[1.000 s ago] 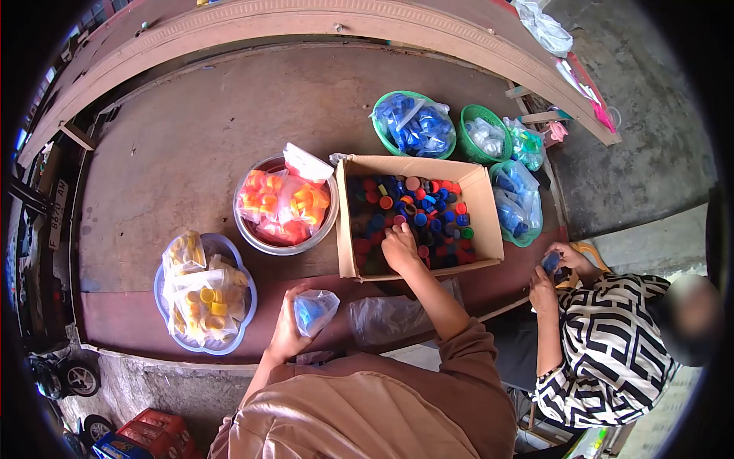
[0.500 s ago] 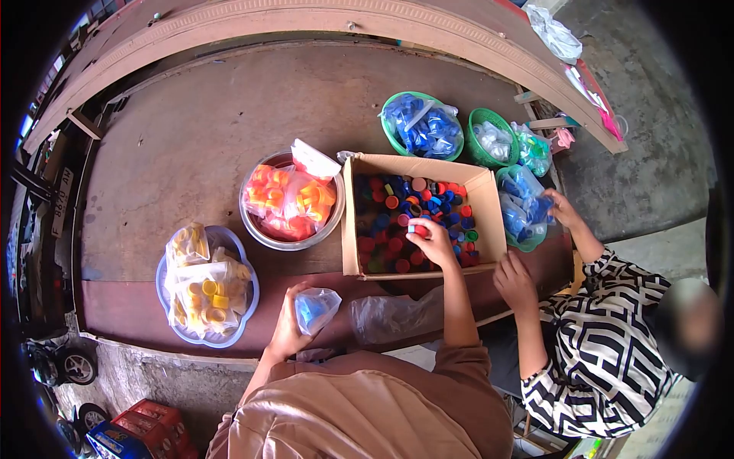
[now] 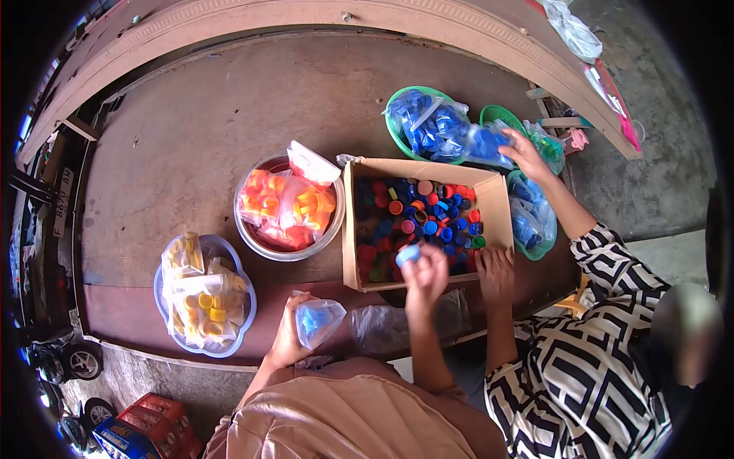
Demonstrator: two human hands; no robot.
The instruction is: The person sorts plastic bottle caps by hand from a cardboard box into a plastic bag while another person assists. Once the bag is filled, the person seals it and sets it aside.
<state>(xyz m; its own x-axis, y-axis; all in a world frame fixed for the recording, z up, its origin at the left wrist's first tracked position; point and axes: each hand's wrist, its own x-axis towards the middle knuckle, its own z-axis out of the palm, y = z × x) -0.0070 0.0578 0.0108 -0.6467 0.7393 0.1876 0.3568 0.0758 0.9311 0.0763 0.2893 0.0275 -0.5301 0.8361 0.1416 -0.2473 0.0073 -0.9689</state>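
Observation:
My left hand (image 3: 289,334) is closed around a clear plastic bag (image 3: 327,326) with light blue bottle caps bunched inside. Between the fingers of my right hand (image 3: 426,281) is a light blue bottle cap (image 3: 409,255), held over the near edge of a cardboard box (image 3: 428,167); motion blurs this hand a little. Loose bottle caps (image 3: 430,228) in red, blue, orange and green cover the floor of the box. A flat clear plastic bag (image 3: 375,327) lies on the table edge between my two hands.
A metal bowl (image 3: 238,222) holds bagged orange caps; a pale blue tray (image 3: 249,321) has bagged yellow ones. Green baskets (image 3: 391,144) with bagged caps stand behind and right of the box. A co-worker's hand (image 3: 527,155) grips a bag of blue caps; their other hand (image 3: 495,271) touches the box.
My right hand has come back toward me from inside the box with a cap. The co-worker's hand has carried a bag of blue caps away from the right basket toward the back.

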